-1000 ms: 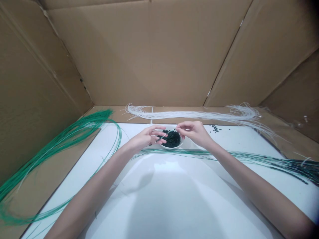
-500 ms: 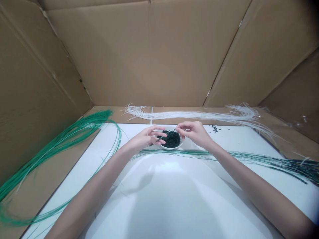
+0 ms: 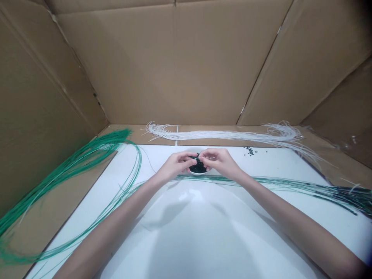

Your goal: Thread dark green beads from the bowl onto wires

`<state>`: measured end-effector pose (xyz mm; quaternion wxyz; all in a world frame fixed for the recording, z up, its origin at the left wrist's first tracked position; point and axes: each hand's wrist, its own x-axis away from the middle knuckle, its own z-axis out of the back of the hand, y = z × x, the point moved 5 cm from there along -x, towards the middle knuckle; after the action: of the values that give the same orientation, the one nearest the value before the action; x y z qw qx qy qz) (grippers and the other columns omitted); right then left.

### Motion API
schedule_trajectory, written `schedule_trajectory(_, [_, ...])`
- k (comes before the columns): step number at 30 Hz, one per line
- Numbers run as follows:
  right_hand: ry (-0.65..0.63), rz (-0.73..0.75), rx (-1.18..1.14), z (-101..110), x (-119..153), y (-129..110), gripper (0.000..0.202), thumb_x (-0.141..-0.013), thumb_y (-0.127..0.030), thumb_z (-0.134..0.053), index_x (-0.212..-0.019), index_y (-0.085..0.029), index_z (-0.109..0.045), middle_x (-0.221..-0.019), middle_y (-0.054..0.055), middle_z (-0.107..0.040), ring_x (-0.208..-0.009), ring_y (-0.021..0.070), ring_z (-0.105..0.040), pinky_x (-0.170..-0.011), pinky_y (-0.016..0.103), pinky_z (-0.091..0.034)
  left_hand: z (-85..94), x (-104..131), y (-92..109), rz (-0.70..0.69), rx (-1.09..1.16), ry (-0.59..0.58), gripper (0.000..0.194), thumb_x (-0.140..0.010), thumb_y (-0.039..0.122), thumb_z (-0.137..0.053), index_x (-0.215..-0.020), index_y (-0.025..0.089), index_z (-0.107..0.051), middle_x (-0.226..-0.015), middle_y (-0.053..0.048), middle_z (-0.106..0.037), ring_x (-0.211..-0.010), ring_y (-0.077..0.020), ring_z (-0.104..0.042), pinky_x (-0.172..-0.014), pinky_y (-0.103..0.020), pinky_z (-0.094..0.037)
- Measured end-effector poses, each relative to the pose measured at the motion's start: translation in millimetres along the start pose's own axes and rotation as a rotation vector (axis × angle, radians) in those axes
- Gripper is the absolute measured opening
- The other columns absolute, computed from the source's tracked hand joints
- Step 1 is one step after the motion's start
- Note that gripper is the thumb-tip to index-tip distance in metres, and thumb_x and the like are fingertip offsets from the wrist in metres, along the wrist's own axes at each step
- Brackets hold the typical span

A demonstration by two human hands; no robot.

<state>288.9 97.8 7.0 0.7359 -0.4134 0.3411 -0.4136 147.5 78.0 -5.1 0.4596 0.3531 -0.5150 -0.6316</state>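
A white bowl [image 3: 198, 173] of small dark beads [image 3: 197, 166] stands at the middle of the white table, partly covered by my hands. Over its left side, my left hand [image 3: 180, 162] is closed, thumb and fingers pinched together. My right hand [image 3: 216, 159] pinches at the bowl's right side, its fingertips close to those of my left hand. A short bit of thin strand shows between the fingertips; what each hand grips is too small to make out. Green strands [image 3: 232, 179] run across the table just in front of the bowl, beneath my wrists.
A large green strand bundle [image 3: 72, 166] curves along the left side. White strands [image 3: 217, 135] lie on cardboard behind the table. Loose dark beads [image 3: 250, 151] are scattered right of the bowl. Dark-ended strands [image 3: 345, 195] spread at the right. Cardboard walls [image 3: 174, 66] surround the table.
My hands have come together over the bowl. My left hand moved right and its spread fingers closed; my right hand moved slightly left and down. The strand between them shows less.
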Motion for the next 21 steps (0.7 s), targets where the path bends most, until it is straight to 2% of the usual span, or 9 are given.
schedule_trajectory(4, [-0.036, -0.007, 0.003, -8.3, 4.2, -3.4, 0.02, -0.07, -0.032, -0.053, -0.069, -0.013, -0.06, -0.061, 0.002, -0.058, -0.047, 0.0097, -0.054, -0.051, 0.023, -0.049, 1.8, 3.1, -0.8, -0.044, -0.109, 0.126, 0.03, -0.069, 0.038, -0.058, -0.083, 0.013, -0.066, -0.073, -0.005, -0.066, -0.058, -0.0119, -0.057, -0.053, -0.02, -0.044])
schedule_trajectory(8, [0.009, 0.021, 0.039, -0.9, 2.6, -4.7, 0.019, -0.07, -0.031, -0.053, -0.069, -0.013, -0.059, -0.059, 0.001, -0.057, -0.046, 0.0101, -0.054, -0.05, 0.024, -0.049, 7.8, 2.0, -1.9, -0.057, -0.19, 0.169, 0.021, -0.069, 0.032, -0.057, -0.076, 0.013, -0.064, -0.074, -0.005, -0.066, -0.067, -0.0145, -0.061, -0.062, -0.021, -0.047])
schedule_trajectory(13, [0.013, 0.002, 0.008, 1.9, -0.1, -0.4, 0.02, -0.069, -0.032, -0.055, -0.069, -0.013, -0.059, -0.055, 0.0, -0.056, -0.045, 0.0104, -0.053, -0.049, 0.024, -0.05, 9.7, 0.1, -1.5, -0.088, -0.306, 0.185, 0.018, -0.067, 0.024, -0.055, -0.081, 0.015, -0.062, -0.086, -0.003, -0.066, -0.067, -0.0127, -0.06, -0.061, -0.02, -0.046])
schedule_trajectory(17, [0.005, -0.006, -0.032, -4.7, 0.0, 5.7, 0.023, -0.07, -0.035, -0.055, -0.071, -0.013, -0.061, -0.061, 0.002, -0.059, -0.046, 0.0096, -0.053, -0.048, 0.023, -0.05, 2.9, 1.0, 1.4, -0.191, -0.386, 0.159, 0.021, -0.075, 0.029, -0.049, -0.084, 0.017, -0.063, -0.079, -0.001, -0.066, -0.063, -0.011, -0.056, -0.06, -0.019, -0.043])
schedule_trajectory(21, [0.063, 0.006, -0.058, -3.3, -3.5, 12.9, 0.023, -0.067, -0.034, -0.06, -0.076, -0.013, -0.062, -0.063, 0.003, -0.062, -0.048, 0.0102, -0.055, -0.051, 0.024, -0.051, 9.0, 2.7, 0.6, -0.242, -0.502, 0.295, 0.022, -0.079, 0.031, -0.046, -0.078, 0.016, -0.062, -0.072, -0.001, -0.063, -0.06, -0.0102, -0.05, -0.059, -0.02, -0.039])
